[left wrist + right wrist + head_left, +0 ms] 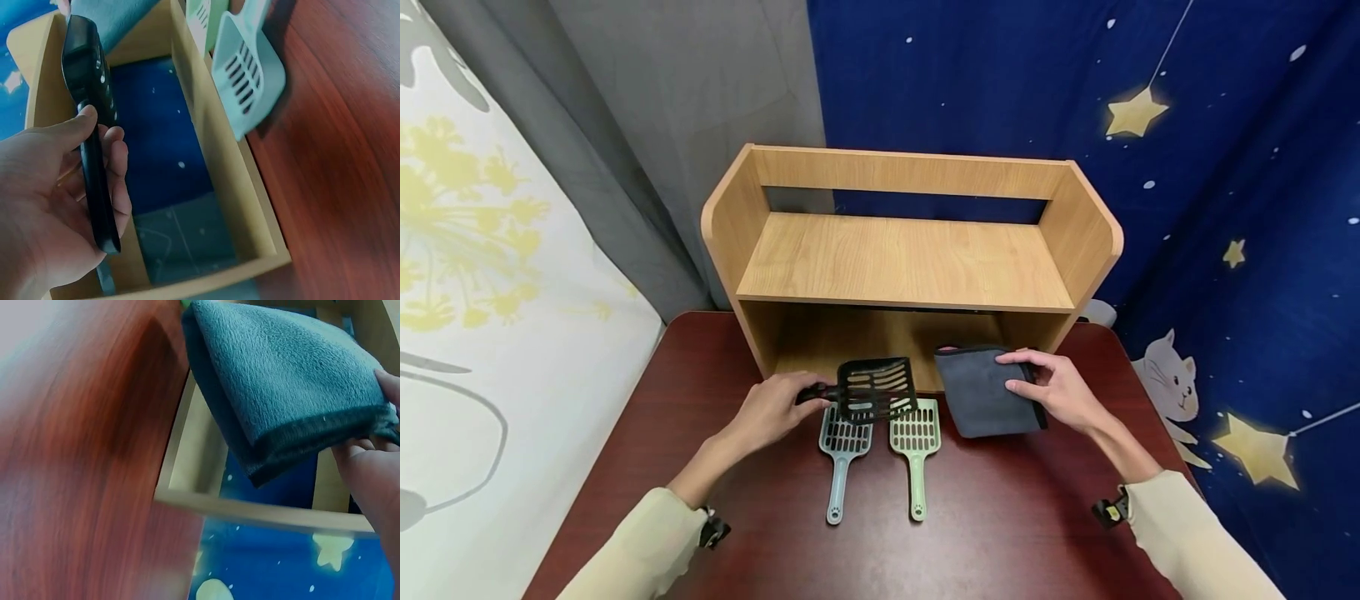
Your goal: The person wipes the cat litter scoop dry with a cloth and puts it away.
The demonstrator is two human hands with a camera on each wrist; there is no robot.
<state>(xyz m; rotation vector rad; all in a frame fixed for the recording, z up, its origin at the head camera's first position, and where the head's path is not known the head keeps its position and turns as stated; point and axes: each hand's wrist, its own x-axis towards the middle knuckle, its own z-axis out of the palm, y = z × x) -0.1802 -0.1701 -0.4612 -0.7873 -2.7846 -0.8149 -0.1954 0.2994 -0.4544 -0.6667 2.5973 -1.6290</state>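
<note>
My left hand [777, 408] grips a black litter scoop [877, 387] by its handle, the slotted head pointing right in front of the shelf's lower opening. In the left wrist view the fingers curl round the dark handle. My right hand [1060, 390] pinches a folded grey cloth [988, 396] at its right edge; the right wrist view shows its fuzzy surface and dark hem. Between the hands, a light blue litter scoop [840, 467] and a pale green litter scoop [916, 467] have their handles toward me. The black scoop overlaps the blue one's head in the head view.
A two-tier wooden shelf [910, 262] stands at the back of the dark red table [1000, 533]. Behind it hang a grey curtain [700, 92] and a blue star-patterned curtain [970, 92]. A white patterned cloth [490, 433] hangs along the left side.
</note>
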